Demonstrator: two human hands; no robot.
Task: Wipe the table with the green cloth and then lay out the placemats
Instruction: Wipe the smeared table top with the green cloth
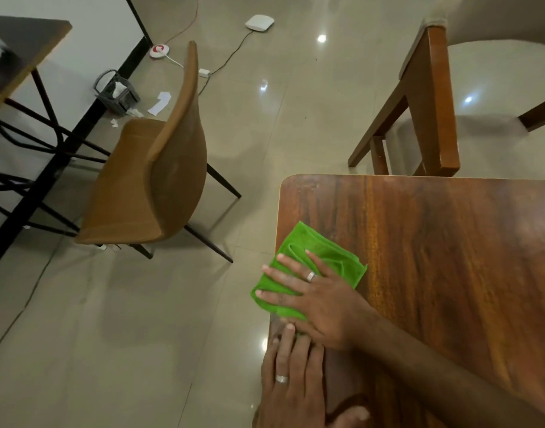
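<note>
1. Wooden worktop (435, 257) is filling the lower right of the view, its grain dark and glossy, with one rounded corner at the far left.
2. Left hand (291, 381) is lying nearest the camera, at the worktop's left edge. Fingers are straight and flat on the wood, holding nothing; a ring is showing on one finger.
3. Right hand (314, 296) is reaching across just beyond it, palm down. Fingers are spread and straight, pressing on the green cloth (308, 267) rather than gripping it.
4. Green cloth is sitting folded at the worktop's left edge, its near corner hanging slightly over the side. Wiping is looking underway; no placemats are in view, so that step is not yet begun.
5. Handling judgement: cloth is looking soft, light and limp, likely to bunch or slide off the edge. Flat-palm pressure over the middle is suiting a wipe; for lifting, pinching the folded layers together at the thick edge would be keeping it from unfolding.
6. Beyond, a tan chair (150, 168) is standing on the tiled floor (110, 335), well apart from the worktop.
7. Wooden chair (425, 112) is standing just past the worktop's far edge.
8. Farthest off, a small grey basket (116, 91), paper scraps and cables are lying near the wall.
</note>
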